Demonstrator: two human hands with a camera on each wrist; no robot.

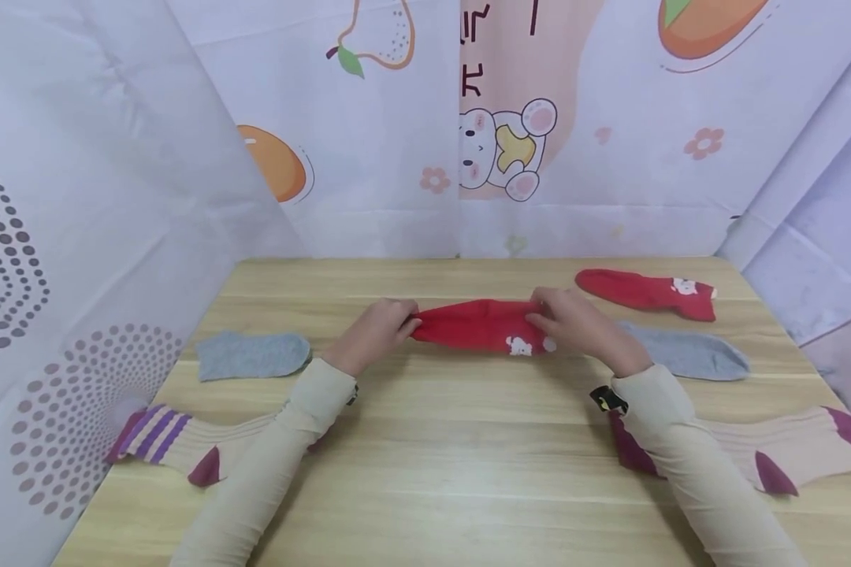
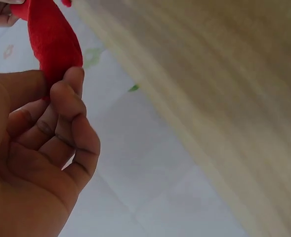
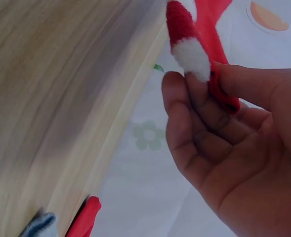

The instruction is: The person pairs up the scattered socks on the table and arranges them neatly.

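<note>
A red sock (image 1: 478, 324) with a white bear figure near one end is stretched sideways between both hands, above the table's middle. My left hand (image 1: 379, 331) pinches its left end between thumb and fingers, and the left wrist view shows the red fabric (image 2: 54, 42) running up from that grip. At the other end, by the bear, my right hand (image 1: 574, 324) pinches the cuff; the right wrist view shows thumb and fingers on the red edge (image 3: 227, 96). Behind and right of the right hand lies a second red sock (image 1: 645, 293) with a similar white figure.
Grey socks lie at the left (image 1: 255, 356) and, partly behind the right forearm, at the right (image 1: 695, 352). Cream socks with maroon heels lie under the left forearm (image 1: 198, 441) and right forearm (image 1: 808, 445). A printed white curtain (image 1: 369, 157) hangs behind the wooden table (image 1: 461, 472).
</note>
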